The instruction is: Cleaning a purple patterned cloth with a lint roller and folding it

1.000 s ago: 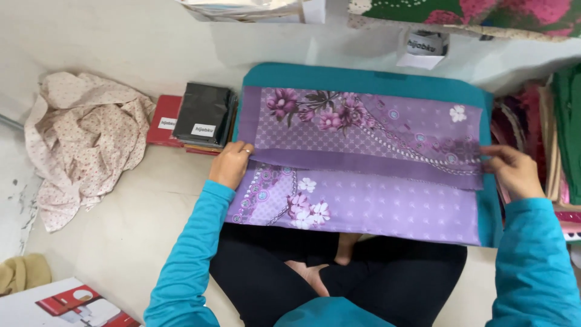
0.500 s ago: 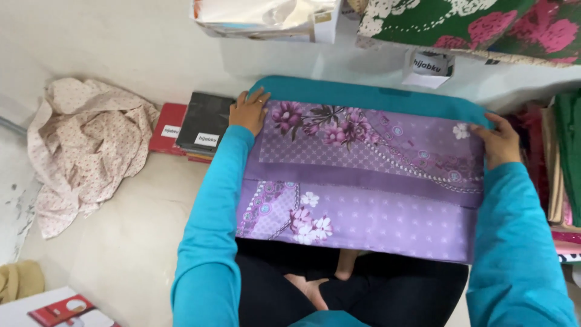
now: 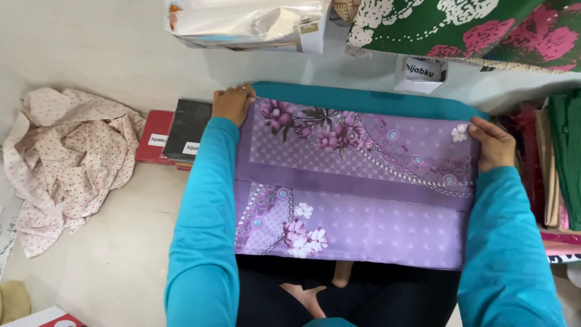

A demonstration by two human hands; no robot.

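Between both hands: purple floral cloth (image 3: 357, 194) | left hand (image 3: 233, 104), right hand (image 3: 495, 144) pinching far corners

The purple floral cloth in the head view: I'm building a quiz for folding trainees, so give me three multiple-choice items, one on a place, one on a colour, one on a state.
1. Where does the crumpled cream cloth lie?
A. on the floor, left of the person
B. on the purple floral cloth
C. in the right hand

2. What colour is the cloth under the purple floral cloth?
A. yellow
B. teal
C. white

3. How do the hands hold the purple cloth?
A. both off it
B. only the left hand on it
C. each hand at one top corner

Answers: 1 A, the cream cloth sits on the floor beside the flat red and black packets. 2 B, a teal cloth shows along the top edge. 3 C, the left hand and right hand each have a grip on a far corner.
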